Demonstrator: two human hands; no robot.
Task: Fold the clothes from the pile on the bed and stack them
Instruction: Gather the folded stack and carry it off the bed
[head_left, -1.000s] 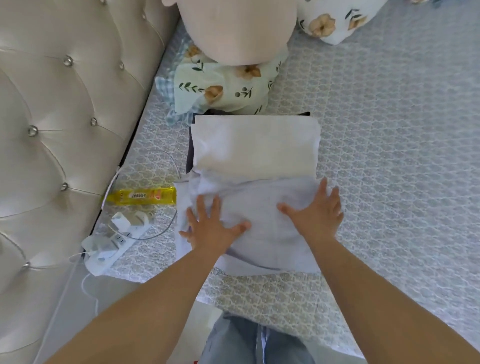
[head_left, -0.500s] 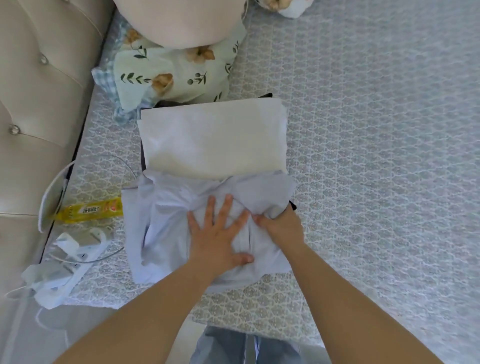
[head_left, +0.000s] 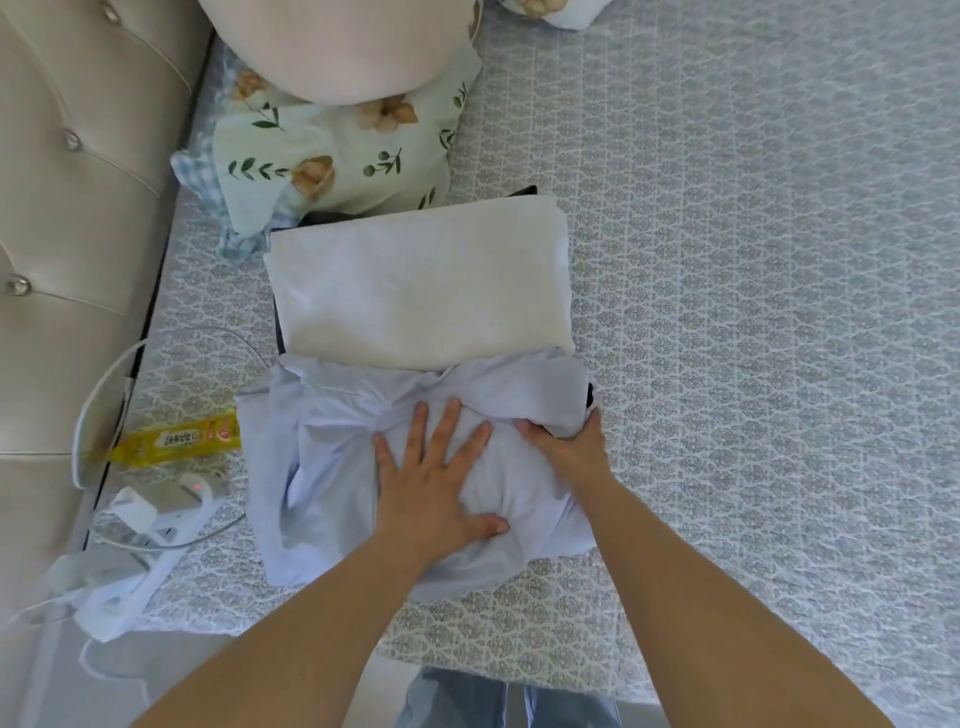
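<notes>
A pale lavender garment (head_left: 332, 467) lies partly folded on the bed near its front edge. My left hand (head_left: 434, 483) presses flat on its middle with fingers spread. My right hand (head_left: 563, 447) grips the garment's right edge, fingers curled under the fabric. Just behind it sits a folded white garment (head_left: 421, 291) on top of a dark folded one (head_left: 524, 193), forming the stack.
Floral pillows (head_left: 332, 150) and a pink cushion (head_left: 337, 41) lie behind the stack. A yellow packet (head_left: 171, 441), a white power strip (head_left: 156, 514) and cables lie at the bed's left edge beside the tufted headboard (head_left: 78, 208). Patterned bedspread (head_left: 753, 312) stretches to the right.
My left hand slid from the garment's left part to its middle. My right hand went from lying flat to gripping the right edge, folding it inward. The view shifted.
</notes>
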